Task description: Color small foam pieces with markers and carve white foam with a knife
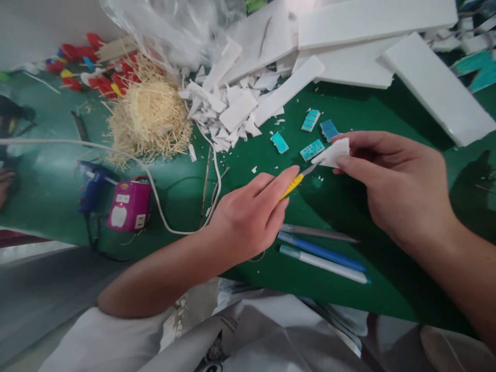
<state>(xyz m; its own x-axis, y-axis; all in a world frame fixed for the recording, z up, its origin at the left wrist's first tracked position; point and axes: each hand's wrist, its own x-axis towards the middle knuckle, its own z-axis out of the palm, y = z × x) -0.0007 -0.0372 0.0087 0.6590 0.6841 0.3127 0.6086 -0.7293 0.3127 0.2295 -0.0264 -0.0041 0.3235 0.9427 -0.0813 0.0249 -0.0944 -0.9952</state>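
Observation:
My left hand (251, 214) is closed around the yellow handle of a craft knife (292, 186). The blade touches the lower left edge of a small white foam piece (336, 153). That piece is pinched between the thumb and fingers of my right hand (405, 178). Just beyond the blade lie several small foam pieces with coloured faces: a striped one (310, 120), a dotted one (312, 150), a plain turquoise one (279, 143) and a blue one (329, 130). Below my hands are a grey pen-like tool (318, 233), a blue pen (321, 251) and a white marker (325, 264).
Foam scraps (236, 106) and large foam boards (372, 26) cover the back. At left are a heap of thin wooden sticks (151, 113), a magenta power socket box (129, 206), a blue glue gun (95, 186) and a white cable (155, 188). Another person's hand (5, 183) shows at the left edge.

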